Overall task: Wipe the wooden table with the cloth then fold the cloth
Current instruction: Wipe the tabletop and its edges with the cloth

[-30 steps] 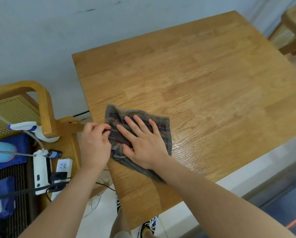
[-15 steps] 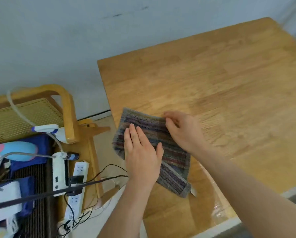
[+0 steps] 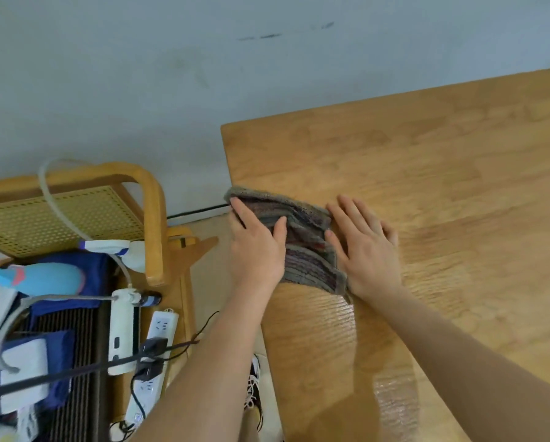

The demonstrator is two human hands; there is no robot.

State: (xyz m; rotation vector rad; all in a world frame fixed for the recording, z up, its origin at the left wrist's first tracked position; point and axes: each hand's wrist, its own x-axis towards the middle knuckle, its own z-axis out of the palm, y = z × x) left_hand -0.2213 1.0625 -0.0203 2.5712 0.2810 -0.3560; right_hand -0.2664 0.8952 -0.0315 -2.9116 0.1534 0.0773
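A grey cloth [image 3: 302, 247] with dull red and blue stripes lies folded into a narrow strip at the left edge of the wooden table [image 3: 442, 193]. My left hand [image 3: 256, 247] lies flat on the cloth's left half, fingers spread, thumb across the middle. My right hand [image 3: 364, 247] rests flat on the table against the cloth's right edge, fingers pointing away from me. Neither hand grips the cloth. A wet sheen shows on the table near its front edge.
Left of the table stands a wooden chair [image 3: 152, 218] with a perforated back. Below it lie white power strips [image 3: 157, 342], cables, a blue object [image 3: 40, 277] and white boxes. A grey wall runs behind. My shoe [image 3: 254, 393] shows under the table edge.
The cloth has been folded over from a wider rectangle into a narrower strip. My right hand moved from on top of the cloth to its right edge. The camera view shifted left.
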